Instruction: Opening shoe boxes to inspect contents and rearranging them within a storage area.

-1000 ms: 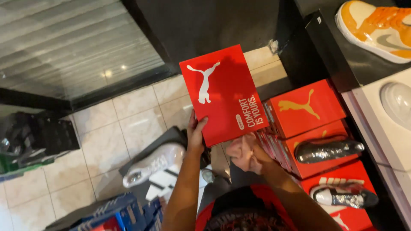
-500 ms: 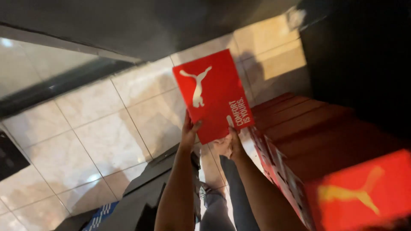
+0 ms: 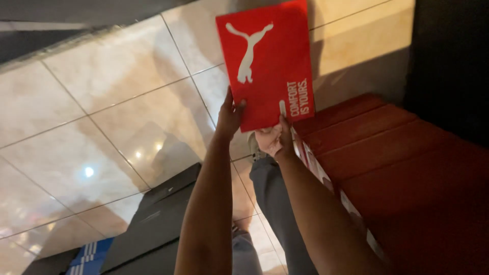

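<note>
Both my hands hold up a flat red shoe-box lid [image 3: 267, 61] with a white animal figure and white lettering on it. My left hand [image 3: 230, 113] grips its lower left edge, thumb on the front. My right hand [image 3: 272, 140] holds the lower right corner from underneath. The lid stands tilted above the tiled floor [image 3: 102, 127], just left of a stack of red shoe boxes [image 3: 387, 153].
The red boxes run in a row along the right, under a dark shelf [image 3: 451, 61]. My grey trouser leg [image 3: 277, 203] is below my arms. A dark box [image 3: 153, 224] and a blue box [image 3: 86, 254] lie on the floor at lower left.
The view has swung down and left, away from the shelf of shoes. The lid has risen higher in front of me, with both hands still on its lower edge.
</note>
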